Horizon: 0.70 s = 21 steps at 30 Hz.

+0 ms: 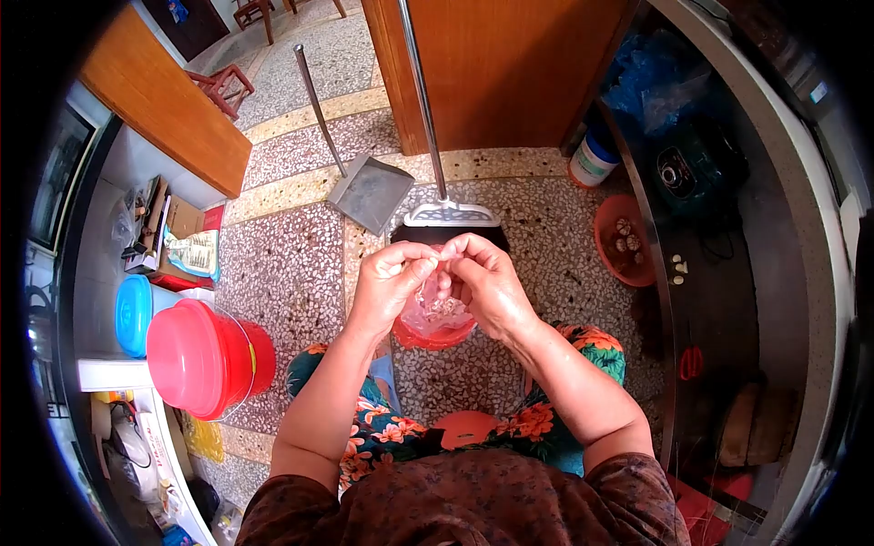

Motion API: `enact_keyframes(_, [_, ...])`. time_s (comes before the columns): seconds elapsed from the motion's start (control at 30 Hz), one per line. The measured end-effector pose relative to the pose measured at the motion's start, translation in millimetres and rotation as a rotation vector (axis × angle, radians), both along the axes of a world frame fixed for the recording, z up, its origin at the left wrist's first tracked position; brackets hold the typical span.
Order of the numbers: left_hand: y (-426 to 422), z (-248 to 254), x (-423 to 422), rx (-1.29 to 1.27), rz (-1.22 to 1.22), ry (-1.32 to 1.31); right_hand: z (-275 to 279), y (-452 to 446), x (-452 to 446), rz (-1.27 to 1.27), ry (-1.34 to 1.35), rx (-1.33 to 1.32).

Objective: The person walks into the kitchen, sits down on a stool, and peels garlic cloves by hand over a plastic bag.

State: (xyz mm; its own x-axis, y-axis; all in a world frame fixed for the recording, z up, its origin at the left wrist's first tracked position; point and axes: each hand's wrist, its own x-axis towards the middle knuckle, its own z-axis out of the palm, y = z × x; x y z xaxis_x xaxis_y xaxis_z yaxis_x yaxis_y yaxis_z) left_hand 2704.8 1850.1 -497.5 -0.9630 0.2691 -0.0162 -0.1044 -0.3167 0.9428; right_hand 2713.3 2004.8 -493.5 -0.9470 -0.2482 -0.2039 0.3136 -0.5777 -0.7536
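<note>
My left hand (397, 278) and my right hand (481, 280) meet fingertip to fingertip in front of me. Both have thumb and fingers pinched together around something small and pale, too small to make out. Below them on the floor stands a red basin (435, 338), partly hidden by my hands. A pinkish plastic bag (428, 318) lines it, with small pale pieces inside that I cannot identify.
A broom (451, 215) and grey dustpan (371, 193) stand beyond the basin. To the left are a red lidded bucket (205, 357) and a blue-lidded one (134, 316). An orange bowl (608, 238) with several round lumps sits right, beside a shelf (719, 300).
</note>
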Motion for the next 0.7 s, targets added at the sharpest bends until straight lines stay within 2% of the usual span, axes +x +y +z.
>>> enact_keyframes(0.13, [-5.3, -9.3, -4.8, -0.200, 0.077, 0.155, -3.6, 2.9, -0.3, 0.041, 0.014, 0.058])
enact_keyframes(0.2, [-5.6, -1.8, -5.0, -0.512, 0.169, 0.467, -6.4, -0.4, 0.7, -0.003, 0.061, 0.128])
enact_keyframes(0.3, [-5.4, 5.9, -2.8, -0.663, 0.230, 0.606, -11.2, -1.8, 1.5, -0.003, 0.093, 0.179])
enact_keyframes(0.6, [-8.4, 5.3, -4.3, -0.953, 0.290, 0.959, -11.6, -3.2, 2.4, -0.002, 0.078, 0.261])
enact_keyframes(0.7, [-7.2, 5.2, -4.5, -0.956, 0.292, 1.004, -12.7, -4.1, 2.5, -0.006, 0.077, 0.311])
